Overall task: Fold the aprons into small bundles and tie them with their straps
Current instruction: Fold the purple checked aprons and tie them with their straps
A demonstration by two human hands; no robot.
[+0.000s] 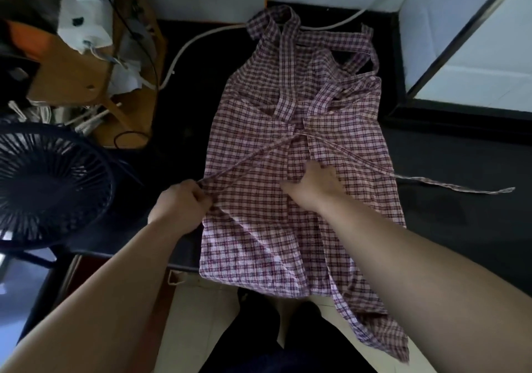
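Clenched on the thin strap [244, 159] at the apron's [259, 243] left edge, the left hand [181, 202] holds it taut; the right hand [313, 185] lies flat, grasping nothing, mid-apron. Spread on a dark table [449, 151], the apron overhangs its near edge. Keep that palm pinning the cloth so pulling shifts no folds. Right of the apron trails the other strap [431, 183]; left, a fan [49, 182] could snag loose ends.

Both forearms [403, 257] are bare along their whole visible length, as are the left hand [181, 205] and the right hand [313, 185]. Near the bottom edge, between the arms, the legs wear dark trousers [253, 352].
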